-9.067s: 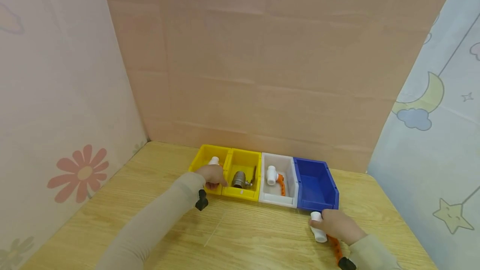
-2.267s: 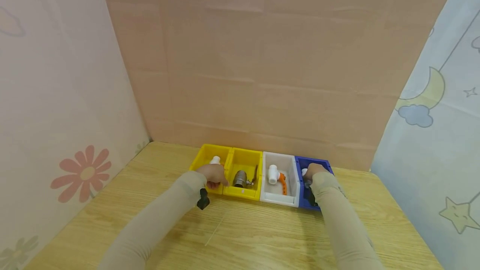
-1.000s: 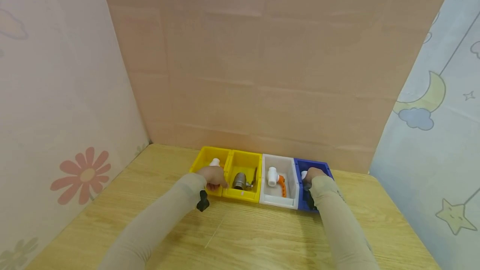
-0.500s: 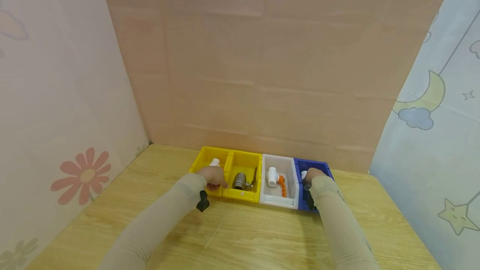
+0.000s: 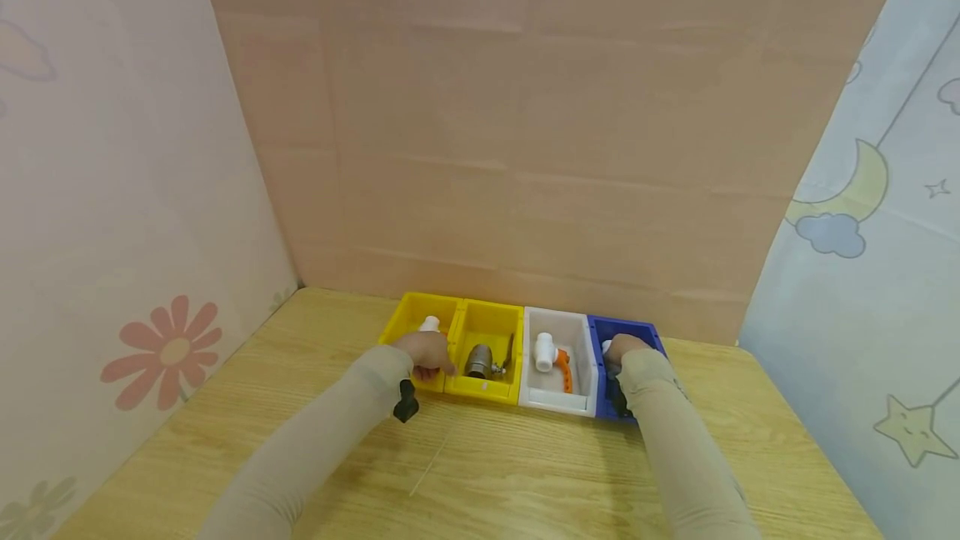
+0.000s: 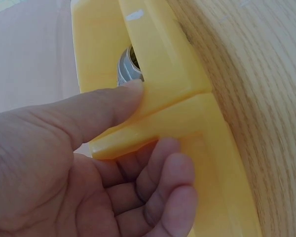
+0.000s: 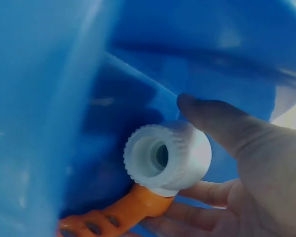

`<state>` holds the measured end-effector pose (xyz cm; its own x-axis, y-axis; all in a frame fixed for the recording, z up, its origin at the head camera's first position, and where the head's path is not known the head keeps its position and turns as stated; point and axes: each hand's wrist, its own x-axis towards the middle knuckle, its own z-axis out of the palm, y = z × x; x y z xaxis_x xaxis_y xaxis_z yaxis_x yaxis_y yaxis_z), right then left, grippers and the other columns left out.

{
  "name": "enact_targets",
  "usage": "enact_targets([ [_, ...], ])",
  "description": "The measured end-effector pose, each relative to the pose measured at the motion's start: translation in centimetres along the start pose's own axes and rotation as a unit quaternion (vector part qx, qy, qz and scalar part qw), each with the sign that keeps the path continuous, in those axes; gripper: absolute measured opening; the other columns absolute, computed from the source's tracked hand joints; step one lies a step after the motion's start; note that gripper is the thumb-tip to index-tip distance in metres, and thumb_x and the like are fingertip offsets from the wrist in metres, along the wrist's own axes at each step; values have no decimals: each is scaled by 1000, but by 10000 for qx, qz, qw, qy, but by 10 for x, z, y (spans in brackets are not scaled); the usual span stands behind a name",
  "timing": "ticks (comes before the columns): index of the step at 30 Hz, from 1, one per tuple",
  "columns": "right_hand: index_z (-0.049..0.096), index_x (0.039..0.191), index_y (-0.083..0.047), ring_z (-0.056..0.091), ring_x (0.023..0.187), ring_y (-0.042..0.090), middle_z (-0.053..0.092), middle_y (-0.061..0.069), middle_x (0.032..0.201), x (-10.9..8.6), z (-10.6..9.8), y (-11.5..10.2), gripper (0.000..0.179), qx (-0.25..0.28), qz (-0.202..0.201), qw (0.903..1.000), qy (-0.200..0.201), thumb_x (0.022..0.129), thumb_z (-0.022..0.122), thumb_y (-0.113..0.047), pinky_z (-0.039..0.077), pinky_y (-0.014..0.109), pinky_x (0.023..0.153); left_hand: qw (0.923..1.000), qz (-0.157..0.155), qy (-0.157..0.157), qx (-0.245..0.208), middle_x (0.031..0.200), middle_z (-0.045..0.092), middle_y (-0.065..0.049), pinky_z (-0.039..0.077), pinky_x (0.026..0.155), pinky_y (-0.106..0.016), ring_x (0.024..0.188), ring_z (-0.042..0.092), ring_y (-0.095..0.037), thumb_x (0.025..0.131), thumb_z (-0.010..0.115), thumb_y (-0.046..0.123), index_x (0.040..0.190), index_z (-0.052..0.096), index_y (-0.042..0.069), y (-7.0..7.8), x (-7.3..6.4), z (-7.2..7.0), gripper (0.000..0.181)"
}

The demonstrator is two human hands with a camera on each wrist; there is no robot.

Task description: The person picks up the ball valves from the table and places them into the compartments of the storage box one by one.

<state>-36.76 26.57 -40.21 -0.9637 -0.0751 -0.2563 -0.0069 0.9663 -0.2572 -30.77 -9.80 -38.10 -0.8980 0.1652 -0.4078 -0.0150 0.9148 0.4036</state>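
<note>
My left hand [image 5: 426, 352] is at the two joined yellow bins. In the left wrist view its thumb lies over the dividing wall [image 6: 123, 140] and its curled fingers are on the other side, pinching the wall. A white ball valve with an orange handle [image 7: 170, 155] lies inside the blue bin [image 5: 622, 328]. My right hand [image 7: 251, 173] reaches in beside it, thumb extended and apart from the white body, fingers loosely under and behind the valve. In the head view the right hand covers most of that valve.
A metal ball valve [image 5: 479, 361] lies in the right yellow bin [image 5: 491, 315]. The white bin [image 5: 558, 319] holds another orange-handled white valve [image 5: 546, 352]. A similar white piece [image 5: 430, 323] shows in the left yellow bin [image 5: 420, 302]. The bins stand in a row on the wooden table [image 5: 495, 473].
Since the oldest frame, my right hand has moved from the table in front into the blue bin, with the white valve. Over the last second both hands stay nearly still.
</note>
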Motion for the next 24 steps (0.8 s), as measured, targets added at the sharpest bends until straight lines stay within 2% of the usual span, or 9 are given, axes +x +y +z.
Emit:
enact_targets([
  [7,70,82,1,56,77,24,65,13,86,7,-8,4,23,-196,-205,9996,-46,82,59,-19,49,41,78,9999,-20,-21,-161,58,50,-2,42,49,-24,50,46,-14,88,71,29,83,66,7,-2,2,1,24],
  [10,71,88,2,58,79,23,67,13,89,9,-13,4,30,-380,-300,9988,-28,86,61,-26,50,42,79,9997,-34,-4,-231,59,50,-2,42,49,-24,51,46,-14,88,71,29,82,66,7,-2,2,0,23],
  [12,71,89,3,59,77,22,68,13,88,10,-16,5,35,-518,-360,9980,21,87,62,-30,50,40,77,9998,-38,9,-208,59,50,-3,43,50,-25,51,46,-15,88,71,29,81,65,7,-1,2,-1,24],
  [16,67,94,7,60,75,25,67,17,90,10,-23,4,43,-342,-234,9990,136,83,67,-34,51,38,70,9999,-24,17,-160,59,50,-3,44,51,-25,52,47,-15,88,71,28,79,64,7,1,1,-2,24],
  [19,60,109,13,62,89,35,64,27,105,10,-29,4,56,-47,-291,9991,310,79,72,-32,52,42,75,9999,-22,-5,-149,59,50,-3,43,50,-25,51,47,-15,88,71,28,79,64,7,1,1,-2,24],
  [21,55,120,14,60,100,40,60,30,116,14,-31,8,64,-29,-456,9980,441,78,73,-32,52,46,82,9999,-31,-16,-143,59,50,-3,43,50,-25,51,46,-15,88,71,29,78,64,7,1,1,-2,25],
  [24,50,128,13,55,113,47,54,34,125,3,-43,0,68,-98,-704,9967,403,81,72,-31,48,52,91,9999,-37,-32,-153,59,50,-3,43,50,-24,51,46,-15,88,71,29,77,63,7,1,2,-2,26],
])
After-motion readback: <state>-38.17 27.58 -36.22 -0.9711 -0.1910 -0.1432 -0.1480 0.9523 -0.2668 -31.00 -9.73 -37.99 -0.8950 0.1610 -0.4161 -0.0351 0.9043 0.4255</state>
